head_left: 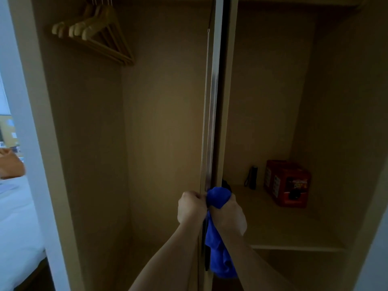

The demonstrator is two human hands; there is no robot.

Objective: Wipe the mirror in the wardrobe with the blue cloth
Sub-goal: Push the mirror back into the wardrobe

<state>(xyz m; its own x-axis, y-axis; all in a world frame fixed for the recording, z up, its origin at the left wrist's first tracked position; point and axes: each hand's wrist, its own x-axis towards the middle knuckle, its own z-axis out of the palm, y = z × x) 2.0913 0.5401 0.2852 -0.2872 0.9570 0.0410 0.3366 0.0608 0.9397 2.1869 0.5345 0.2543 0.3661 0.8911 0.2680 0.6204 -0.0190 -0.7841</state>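
Observation:
The open wardrobe has a thin silvery mirror panel [210, 106] standing edge-on at its central divider; its glass face is not visible. My left hand [191, 208] is closed in a fist on the panel's front edge, about waist height. My right hand [231, 215] sits just to the right of the panel, gripping the bunched blue cloth [218, 198]. The cloth's free end hangs down between my forearms along the panel. The two hands nearly touch across the edge.
Several wooden hangers [94, 32] hang at the top left of the left compartment. On the right compartment's shelf [273, 232] stand a red box [287, 183] and a small black torch [253, 177]. A white bed [16, 217] lies outside the wardrobe at the left.

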